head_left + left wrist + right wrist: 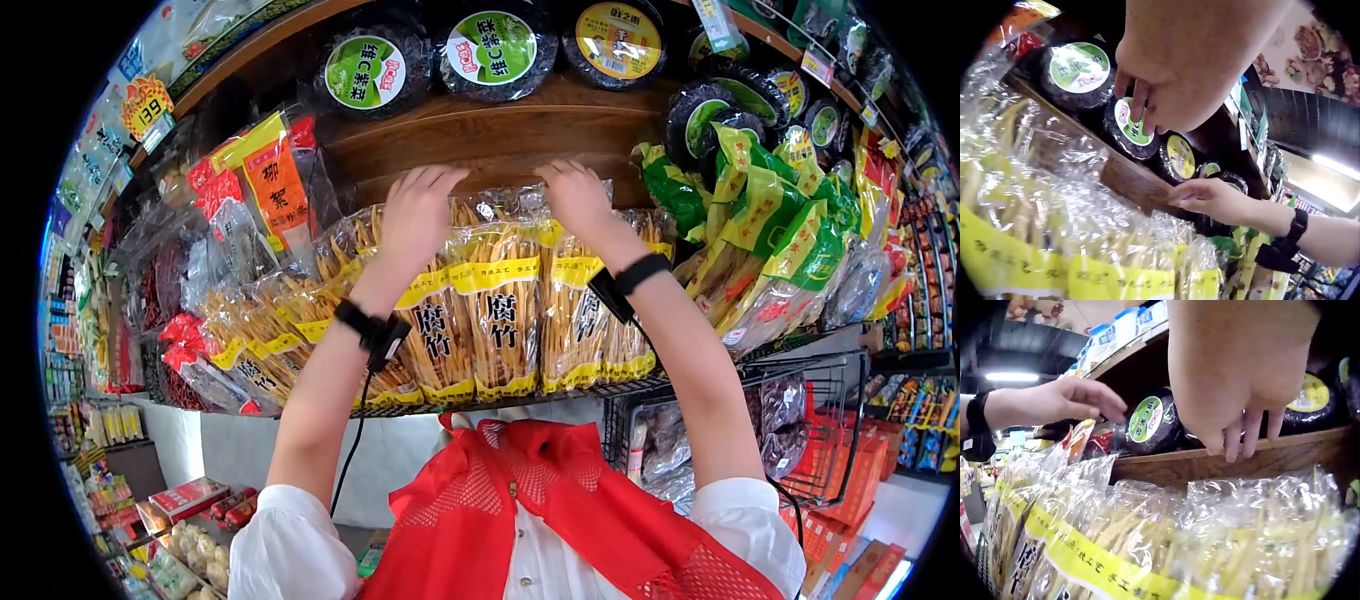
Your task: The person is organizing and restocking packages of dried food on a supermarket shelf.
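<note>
Clear bags of dried tofu sticks [500, 320] with yellow bands stand upright in a row along the shelf front. My left hand [420, 212] is above their top edges, fingers loosely bent and pointing inward, with nothing in it. Level with it on the other side, my right hand [580, 200] also holds nothing, its fingers relaxed. In the right wrist view, the fingers of the right hand [1235, 394] hang in front of the wooden ledge, over the crinkled bag tops [1254, 494]. Round black seaweed packs [492, 55] with green labels lie behind the hands.
Green and yellow bags [770, 220] lean at the right of the shelf. Red and orange packets [270, 180] stand at the left. A wooden riser [480, 130] backs the row. Below the shelf edge on the right hangs a black wire basket [820, 430] with dark packs.
</note>
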Tool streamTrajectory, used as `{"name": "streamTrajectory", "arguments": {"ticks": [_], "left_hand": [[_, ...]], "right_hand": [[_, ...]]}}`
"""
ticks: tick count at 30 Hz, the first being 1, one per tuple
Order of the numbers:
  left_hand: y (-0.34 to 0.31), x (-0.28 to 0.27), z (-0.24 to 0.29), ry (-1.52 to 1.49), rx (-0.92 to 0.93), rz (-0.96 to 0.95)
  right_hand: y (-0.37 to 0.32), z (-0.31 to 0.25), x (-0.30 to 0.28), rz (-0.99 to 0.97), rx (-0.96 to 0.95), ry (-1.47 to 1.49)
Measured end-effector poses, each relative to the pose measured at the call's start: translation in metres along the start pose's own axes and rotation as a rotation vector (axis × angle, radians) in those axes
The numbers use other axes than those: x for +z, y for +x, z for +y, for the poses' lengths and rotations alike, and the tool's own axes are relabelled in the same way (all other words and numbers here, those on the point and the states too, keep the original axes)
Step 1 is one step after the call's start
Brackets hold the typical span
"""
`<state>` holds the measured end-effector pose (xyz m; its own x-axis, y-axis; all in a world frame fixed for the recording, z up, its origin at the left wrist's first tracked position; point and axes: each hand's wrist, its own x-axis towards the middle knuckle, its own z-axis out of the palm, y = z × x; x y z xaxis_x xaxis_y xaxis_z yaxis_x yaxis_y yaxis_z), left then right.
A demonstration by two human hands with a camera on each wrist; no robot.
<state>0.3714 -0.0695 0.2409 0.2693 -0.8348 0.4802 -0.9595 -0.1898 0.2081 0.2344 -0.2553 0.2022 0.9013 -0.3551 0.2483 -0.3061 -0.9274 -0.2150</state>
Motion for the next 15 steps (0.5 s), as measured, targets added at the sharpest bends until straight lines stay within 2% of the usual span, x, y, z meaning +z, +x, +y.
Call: {"name": "streamTrajectory", "arguments": {"ticks": [1, 2, 4, 5, 7, 8, 9, 11, 12, 13, 15], "left_hand": [[0.012, 0.004, 0.001, 0.028, 0.057, 0.024], [0.018, 0.016, -0.006, 0.03, 0.058, 0.024], [0.027, 0.041, -0.019, 0.253, 0.041, -0.099], [0.028, 0.043, -0.026, 0.256, 0.044, -0.098], [0.024, 0.039, -0.04, 0.154, -0.258, -0.716], [0.02, 0.044, -0.049, 0.064, -0.284, -0.669], [0.014, 0.042, -0.055, 0.064, -0.284, -0.669], [0.006, 0.047, -0.063, -0.078, -0.36, -0.503], [0.005, 0.045, -0.06, -0.079, -0.336, -0.47], [0.007, 0.047, -0.055, -0.089, -0.326, -0.479], [0.011, 0.048, -0.05, 0.028, -0.447, -0.548]], "right_hand": [[0.009, 0.0, 0.01, 0.096, -0.05, 0.012], [0.014, -0.001, 0.022, 0.098, -0.051, 0.014], [0.026, -0.002, 0.04, -0.067, 0.09, -0.089], [0.032, 0.003, 0.04, -0.062, 0.091, -0.088], [0.035, 0.007, 0.028, -0.384, 0.171, 0.117], [0.032, 0.009, 0.028, -0.335, 0.101, 0.137], [0.03, 0.009, 0.025, -0.335, 0.101, 0.137], [0.022, 0.013, 0.022, -0.24, 0.133, 0.181], [0.023, 0.01, 0.025, -0.24, 0.133, 0.181], [0.019, 0.009, 0.03, -0.204, 0.174, 0.145], [0.019, 0.016, 0.033, -0.162, 0.202, 0.107]]}}
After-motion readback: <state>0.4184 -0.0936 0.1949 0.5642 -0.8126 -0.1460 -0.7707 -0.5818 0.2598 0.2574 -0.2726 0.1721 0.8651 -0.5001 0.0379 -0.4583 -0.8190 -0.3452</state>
